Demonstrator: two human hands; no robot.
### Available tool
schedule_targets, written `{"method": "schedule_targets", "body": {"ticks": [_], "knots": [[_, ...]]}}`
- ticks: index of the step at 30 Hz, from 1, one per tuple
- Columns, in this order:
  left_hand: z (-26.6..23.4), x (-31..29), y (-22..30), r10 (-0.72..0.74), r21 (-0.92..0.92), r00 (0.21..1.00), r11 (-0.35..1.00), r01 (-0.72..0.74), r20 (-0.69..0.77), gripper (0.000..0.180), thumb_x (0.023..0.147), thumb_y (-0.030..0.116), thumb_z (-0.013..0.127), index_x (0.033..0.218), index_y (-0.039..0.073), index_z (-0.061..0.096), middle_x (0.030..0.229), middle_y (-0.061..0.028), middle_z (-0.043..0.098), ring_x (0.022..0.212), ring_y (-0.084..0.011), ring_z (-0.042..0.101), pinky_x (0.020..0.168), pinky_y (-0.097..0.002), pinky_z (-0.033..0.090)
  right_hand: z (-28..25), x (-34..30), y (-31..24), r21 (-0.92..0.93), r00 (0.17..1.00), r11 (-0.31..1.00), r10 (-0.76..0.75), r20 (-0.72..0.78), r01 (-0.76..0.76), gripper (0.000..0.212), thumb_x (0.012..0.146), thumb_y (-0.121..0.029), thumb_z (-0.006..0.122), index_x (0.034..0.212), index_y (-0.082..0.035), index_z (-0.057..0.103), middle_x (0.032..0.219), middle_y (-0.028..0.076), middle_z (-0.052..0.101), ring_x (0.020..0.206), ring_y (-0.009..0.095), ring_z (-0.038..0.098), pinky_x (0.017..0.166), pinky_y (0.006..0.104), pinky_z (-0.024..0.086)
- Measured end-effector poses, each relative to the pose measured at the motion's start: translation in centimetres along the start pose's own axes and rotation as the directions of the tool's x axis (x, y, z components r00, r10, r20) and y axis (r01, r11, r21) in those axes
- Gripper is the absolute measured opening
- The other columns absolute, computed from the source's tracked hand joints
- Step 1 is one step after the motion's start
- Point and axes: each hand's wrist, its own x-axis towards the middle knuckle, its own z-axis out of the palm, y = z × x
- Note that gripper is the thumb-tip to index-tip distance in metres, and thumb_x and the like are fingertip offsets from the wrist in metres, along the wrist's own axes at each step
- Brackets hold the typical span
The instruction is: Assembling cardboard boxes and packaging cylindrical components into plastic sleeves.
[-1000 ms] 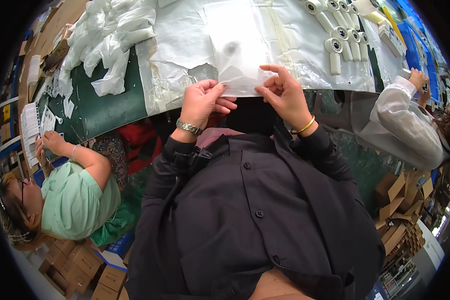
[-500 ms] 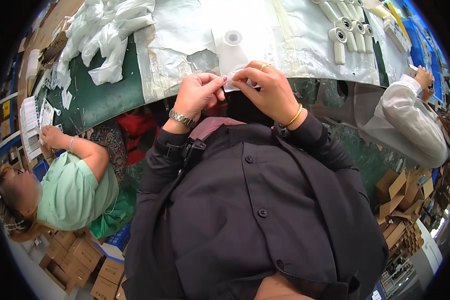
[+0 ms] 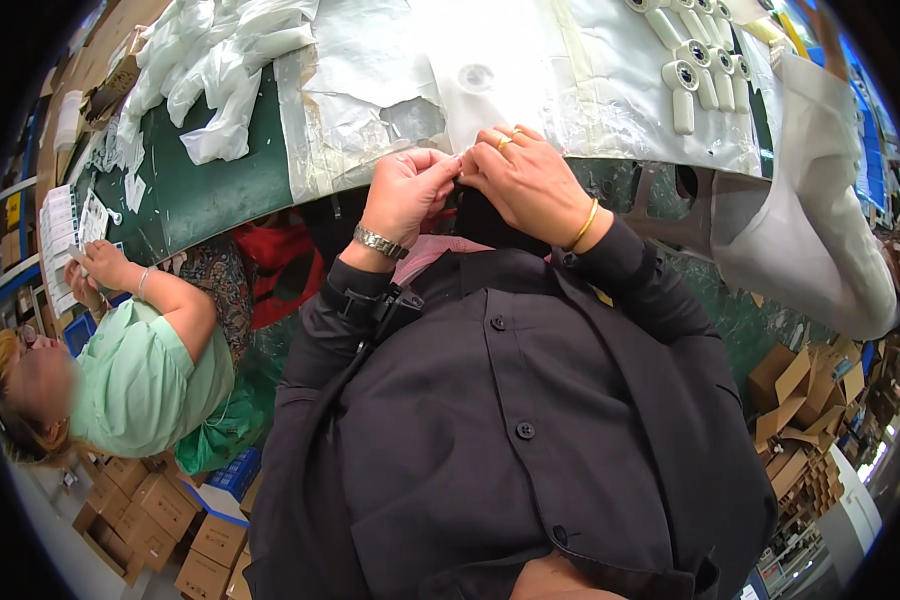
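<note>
Right at the table's near edge, my left hand (image 3: 406,196) and my right hand (image 3: 527,184) meet fingertip to fingertip. Both are closed in a pinch at the near end of a frosted plastic bag (image 3: 467,118), whose edge is mostly hidden by my fingers. Inside the bag lies a white device with a round head (image 3: 476,77), blurred through the film. The bag rests on the pale sheeting that covers the table (image 3: 370,60).
Several white round-headed handheld devices (image 3: 683,98) lie at the far right. Crumpled white plastic bags (image 3: 220,130) are heaped at the left. A co-worker in green (image 3: 155,375) handles cards at the left; another's white sleeve (image 3: 820,190) reaches over the right end. Cardboard boxes (image 3: 165,505) stand behind.
My right hand has moved left, and its fingertips now meet those of my left hand. The co-worker's arm at the right has reached farther over the table.
</note>
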Motion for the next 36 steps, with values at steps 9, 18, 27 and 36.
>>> {"method": "schedule_targets", "body": {"ticks": [9,18,27,36], "knots": [[-2.6,-1.8,1.7,-0.016,0.111,0.998,0.994,0.009,0.058,0.021,0.099,0.020,0.067,0.094,0.000,0.067,0.065,0.0041,0.056,0.047,0.0000,0.037,0.044,-0.0181,0.024,-6.3,-6.6,4.9,0.816,0.850,0.509,0.525,-0.042,-0.274,0.016,0.095,-0.011,0.065,0.105,-0.006,0.055,0.104,0.006,0.061,0.102,0.019,0.057,0.090,0.0340,0.046],[-1.5,-0.8,4.2,0.815,0.824,0.414,-0.131,-0.552,0.406,0.025,0.084,0.001,0.070,0.107,0.009,0.071,0.092,-0.0017,0.072,0.094,-0.0220,0.067,0.086,-0.0306,0.048,-4.3,-6.1,2.6,-0.146,0.926,0.957,0.193,-0.324,-0.250,0.041,0.081,-0.011,0.074,0.120,-0.022,0.069,0.121,-0.001,0.066,0.118,0.024,0.054,0.108,0.0386,0.030],[-1.2,1.6,2.7,0.722,0.714,0.394,-0.194,-0.673,0.568,0.021,0.079,0.003,0.075,0.097,0.012,0.073,0.108,-0.0009,0.072,0.124,-0.0250,0.060,0.102,-0.0396,0.039,-0.7,-2.8,3.8,-0.149,0.964,0.989,-0.046,-0.263,0.006,0.030,0.080,-0.013,0.075,0.110,-0.017,0.072,0.107,-0.001,0.070,0.106,0.021,0.059,0.101,0.0386,0.034],[1.0,3.8,2.4,0.839,0.831,0.544,0.322,-0.453,-0.028,0.015,0.085,0.019,0.078,0.080,0.007,0.071,0.076,-0.0034,0.068,0.089,-0.0205,0.063,0.084,-0.0359,0.040,0.8,1.3,4.3,0.306,0.787,0.813,0.569,-0.238,-0.496,0.026,0.091,-0.023,0.070,0.070,-0.009,0.066,0.061,0.005,0.061,0.061,0.023,0.058,0.076,0.0378,0.036]]}}
